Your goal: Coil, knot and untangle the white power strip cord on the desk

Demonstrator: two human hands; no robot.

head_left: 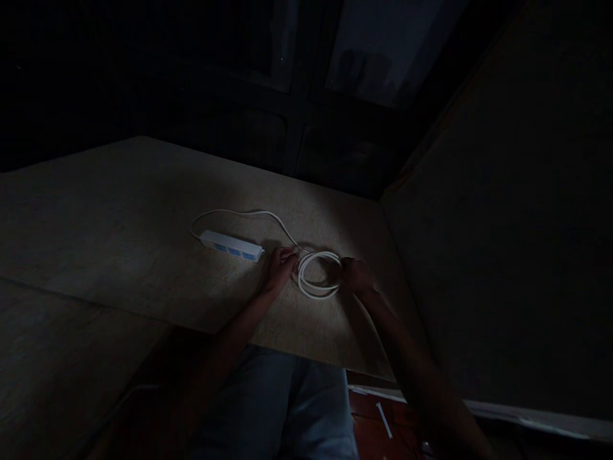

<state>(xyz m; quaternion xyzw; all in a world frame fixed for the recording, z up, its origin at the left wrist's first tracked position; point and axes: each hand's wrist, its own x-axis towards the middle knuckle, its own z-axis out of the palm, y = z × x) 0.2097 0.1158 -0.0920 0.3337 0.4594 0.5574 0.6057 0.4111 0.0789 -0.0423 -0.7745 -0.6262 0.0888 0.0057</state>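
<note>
A white cable (317,297) is wound into a round coil of several loops between my two hands, over the table. My left hand (282,263) is closed at the coil's left side, its fingers bent against the cable. On the right side, my right hand (354,275) grips the loops with its fingers wrapped round them. From the coil, the cable's loose length arcs back and left to a white power strip (231,245) with blue socket faces, which lies left of my left hand. Dim light hides the fingertips in part.
The pale tabletop (143,191) reaches far to the left, with a seam across it. A dark wall (502,223) borders it on the right, and dark window frames stand behind. A thin white stick (384,420) lies on the reddish floor below.
</note>
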